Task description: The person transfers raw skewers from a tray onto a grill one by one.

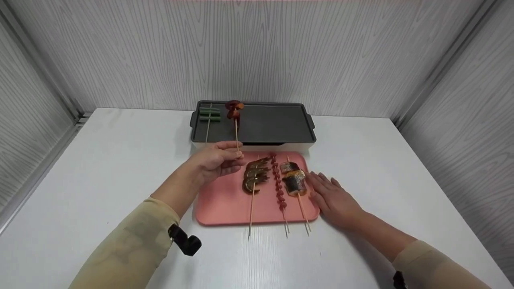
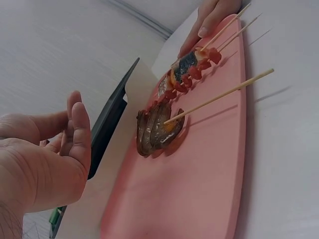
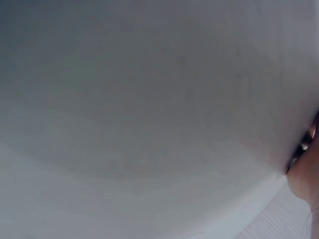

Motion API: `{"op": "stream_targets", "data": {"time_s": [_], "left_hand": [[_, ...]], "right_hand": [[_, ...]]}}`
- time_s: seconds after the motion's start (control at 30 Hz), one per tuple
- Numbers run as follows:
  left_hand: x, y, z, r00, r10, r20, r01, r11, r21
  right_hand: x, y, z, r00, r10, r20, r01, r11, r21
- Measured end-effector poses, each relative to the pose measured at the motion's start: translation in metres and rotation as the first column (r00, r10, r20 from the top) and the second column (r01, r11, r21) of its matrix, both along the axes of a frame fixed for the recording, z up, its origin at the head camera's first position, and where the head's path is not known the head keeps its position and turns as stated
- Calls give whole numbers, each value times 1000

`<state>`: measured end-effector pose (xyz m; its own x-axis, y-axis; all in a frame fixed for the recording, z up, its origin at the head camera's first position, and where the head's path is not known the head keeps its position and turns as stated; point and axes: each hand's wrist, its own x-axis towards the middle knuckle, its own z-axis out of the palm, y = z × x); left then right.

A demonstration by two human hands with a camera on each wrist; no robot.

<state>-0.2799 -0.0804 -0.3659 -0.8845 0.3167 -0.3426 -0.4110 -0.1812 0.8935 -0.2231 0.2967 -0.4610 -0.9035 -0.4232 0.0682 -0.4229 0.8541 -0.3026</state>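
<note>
My left hand (image 1: 217,160) pinches the bare stick of a skewer with glossy red-brown pieces (image 1: 233,110), raised so that its food end overlaps the dark griddle (image 1: 273,122) in the head view. On the griddle's left lies a skewer of green pieces (image 1: 209,114). My right hand (image 1: 335,198) rests flat with fingers straight at the right edge of the pink tray (image 1: 225,206). That tray bears a shrimp skewer (image 2: 157,132), a skewer of small red pieces (image 1: 278,180) and dark-skinned fish chunks (image 1: 295,182) on sticks. A pale blurred surface fills most of the right wrist view.
The griddle sits on a light base behind the tray, close to the back wall (image 1: 257,52). Bare stick ends stick out over the tray's front edge. White table (image 1: 120,160) extends on both sides, with panelled walls left and right.
</note>
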Motion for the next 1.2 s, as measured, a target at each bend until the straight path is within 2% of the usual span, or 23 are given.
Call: {"op": "stream_targets", "data": {"time_s": [0.1, 0.33, 0.53, 0.7, 1.2], "left_hand": [[-6, 1, -4, 999, 31, 19, -31, 999, -13], [-14, 4, -12, 998, 53, 22, -53, 999, -5], [-13, 7, -11, 996, 85, 27, -84, 996, -37], [-13, 9, -9, 996, 86, 24, -84, 994, -63], [-10, 4, -1, 995, 101, 1, -101, 994, -34]], "right_hand": [[1, -1, 0, 1000, -4, 3, 4, 1000, -3], [1, -2, 0, 1000, 14, -9, -14, 1000, -15], [1, -2, 1, 1000, 16, -11, -16, 1000, -16], [2, -1, 0, 1000, 17, -14, -17, 1000, -16], [2, 0, 0, 1000, 10, -20, -10, 1000, -12]]}}
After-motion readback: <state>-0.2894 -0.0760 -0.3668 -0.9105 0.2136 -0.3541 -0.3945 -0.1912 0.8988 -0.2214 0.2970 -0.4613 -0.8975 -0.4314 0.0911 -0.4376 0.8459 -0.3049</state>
